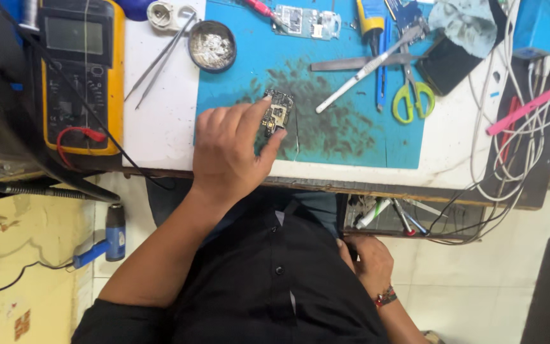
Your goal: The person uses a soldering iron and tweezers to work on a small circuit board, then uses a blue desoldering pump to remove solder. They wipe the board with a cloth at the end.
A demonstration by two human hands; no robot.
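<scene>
At mid-frame the left hand pinches a small dark circuit board with gold-coloured shielding between fingertips and thumb. The board lies on the blue, soot-stained work mat near the mat's lower left corner; the thumb hides its lower edge.

The right hand sits low in the frame, right of centre, below the table edge and just under an open drawer. Its fingers are tucked behind the black shirt, so whether it holds anything cannot be told. A red and dark bracelet circles that wrist.

The drawer's contents are hard to make out beyond a few pens or tools. At the top edge a second, pale circuit board is partly cut off, as is the crumpled grey-blue cloth at upper right.

On the mat lie one pair of green-handled scissors, one white-handled scalpel and one flat metal spatula crossing beneath it. One pair of metal tweezers lies on the white tabletop beside one round black tin of silvery scraps. One yellow-cased multimeter with a grey screen fills the upper left, a red lead looped over it. One blue hot-air gun rests at lower left. A tangle of white cables, too many to count, hangs at right, crossed by one pink strip.
</scene>
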